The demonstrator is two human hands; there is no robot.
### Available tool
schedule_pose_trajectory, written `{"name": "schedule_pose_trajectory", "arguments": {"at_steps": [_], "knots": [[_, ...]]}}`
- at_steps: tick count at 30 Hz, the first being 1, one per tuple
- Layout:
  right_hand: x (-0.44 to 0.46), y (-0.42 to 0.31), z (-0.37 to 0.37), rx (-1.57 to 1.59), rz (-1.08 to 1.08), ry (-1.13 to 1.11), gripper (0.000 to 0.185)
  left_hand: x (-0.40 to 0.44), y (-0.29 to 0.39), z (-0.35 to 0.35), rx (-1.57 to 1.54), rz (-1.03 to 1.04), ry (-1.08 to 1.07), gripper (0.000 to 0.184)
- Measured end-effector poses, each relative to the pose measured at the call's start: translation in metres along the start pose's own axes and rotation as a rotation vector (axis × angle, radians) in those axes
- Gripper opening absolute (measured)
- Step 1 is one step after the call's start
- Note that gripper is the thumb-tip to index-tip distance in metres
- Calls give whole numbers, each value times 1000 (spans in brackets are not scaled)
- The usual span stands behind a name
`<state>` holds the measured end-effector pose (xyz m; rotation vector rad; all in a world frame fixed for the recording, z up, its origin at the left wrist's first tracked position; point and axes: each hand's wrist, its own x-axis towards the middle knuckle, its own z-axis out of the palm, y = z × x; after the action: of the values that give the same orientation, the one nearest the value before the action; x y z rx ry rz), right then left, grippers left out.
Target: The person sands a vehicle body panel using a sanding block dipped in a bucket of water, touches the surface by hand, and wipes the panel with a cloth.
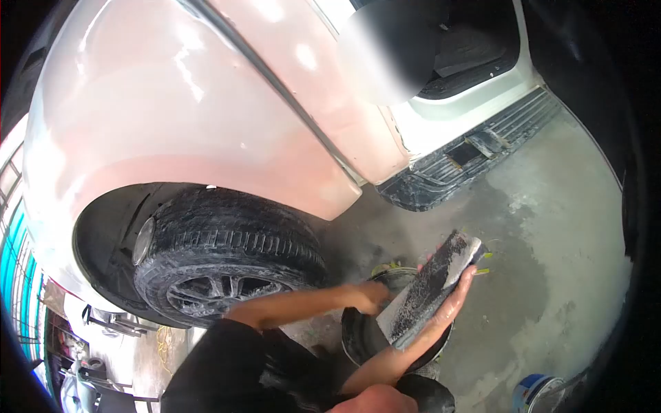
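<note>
My right hand (458, 296) grips a long sanding block (430, 292) from its right side, fingertips showing at its far left edge. The block is tilted, its face dark grey with pale wet residue. It is over a round black bucket (351, 337) on the floor and hides part of the opening. My left hand (372, 297) hangs over the bucket's left side, close to the block. Motion blurs it, so its fingers cannot be made out.
A car's front fender (206, 131), patchy pink and white, fills the upper left above a dusty tyre (234, 241). A black running board (475, 148) lies beneath the open door. A paint can (537, 392) stands on the wet concrete floor (551, 275) at lower right.
</note>
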<state>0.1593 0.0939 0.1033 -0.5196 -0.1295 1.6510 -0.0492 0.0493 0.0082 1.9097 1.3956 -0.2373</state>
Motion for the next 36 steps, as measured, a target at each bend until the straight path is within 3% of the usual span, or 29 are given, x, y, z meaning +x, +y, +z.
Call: {"name": "schedule_pose_trajectory", "arguments": {"at_steps": [1,2,3,4,5,7,9,11,13,16,19,20,23,24,26,27,31,33,36], "knots": [[-5,-4,5,-11,-16,-8,70,-35,23,-44,74,73,96,65],[-10,-8,11,-19,-31,-16,69,-75,89,-105,78,-211,75,65],[-16,-8,15,-26,-46,-19,68,-101,102,-136,143,-244,137,60],[-21,-8,20,7,-47,-22,58,-123,97,-156,216,-120,269,59],[-20,-4,16,-30,-24,-61,55,-152,124,-192,409,-97,367,49],[-15,5,5,-101,19,-138,48,-203,152,-248,830,-66,538,56],[-36,20,33,-158,14,-150,40,-256,168,-287,1312,-103,752,49],[-47,35,55,-234,58,-206,42,-283,173,-321,1543,-80,995,47],[-45,65,58,-301,41,-257,44,-288,158,-333,1530,-98,1056,42],[-60,94,76,-352,-13,-290,50,-261,112,-334,1548,85,1045,36],[-60,116,97,-413,-53,-274,56,-217,92,-309,1586,105,796,25],[-55,122,105,-420,-69,-268,57,-202,78,-299,1614,214,817,21],[-51,117,132,-525,-324,-281,62,-201,92,-286,1620,144,414,20],[-48,120,137,-550,-415,-292,68,-213,104,-293,1564,154,383,23],[-45,120,146,-704,-586,-393,69,-243,106,-318,1534,223,591,24],[-43,121,149,-783,-670,-445,70,-264,114,-337,1470,151,644,27],[-36,134,159,-933,-927,-582,74,-365,167,-414,1763,-46,943,41],[-32,143,167,-864,-961,-566,74,-388,186,-431,1758,31,988,36],[-28,141,184,-864,-1005,-526,75,-380,181,-424,1782,-22,1043,31]]}}
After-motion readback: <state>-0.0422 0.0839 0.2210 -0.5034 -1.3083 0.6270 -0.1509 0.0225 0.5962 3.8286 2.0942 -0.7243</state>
